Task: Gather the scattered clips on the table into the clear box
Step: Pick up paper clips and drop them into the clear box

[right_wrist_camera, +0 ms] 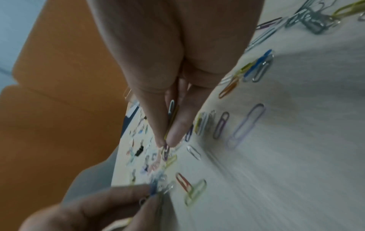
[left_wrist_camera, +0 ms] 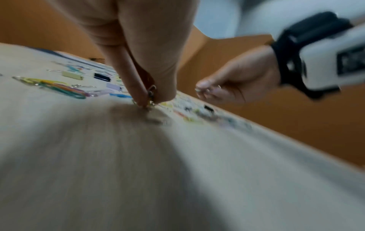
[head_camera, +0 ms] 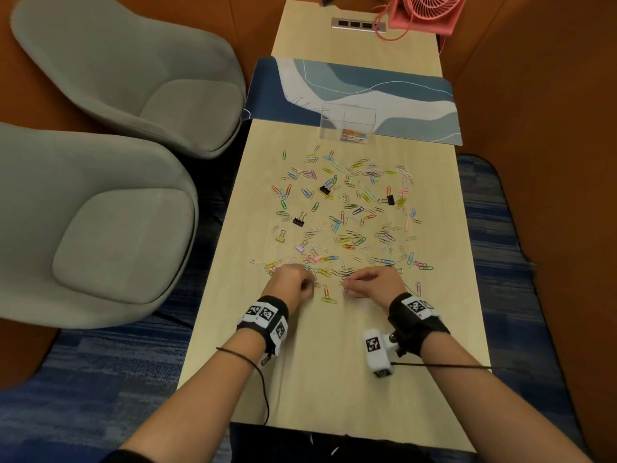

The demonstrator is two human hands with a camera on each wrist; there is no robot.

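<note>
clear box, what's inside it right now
The clear box holds a small heap of colored paper clips at its near-right corner. Their number is too small to tell.

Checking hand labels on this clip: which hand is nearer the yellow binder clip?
Left. The left hand sits just below and right of the yellow binder clip; the right hand is farther off, across the pile to its right.
</note>
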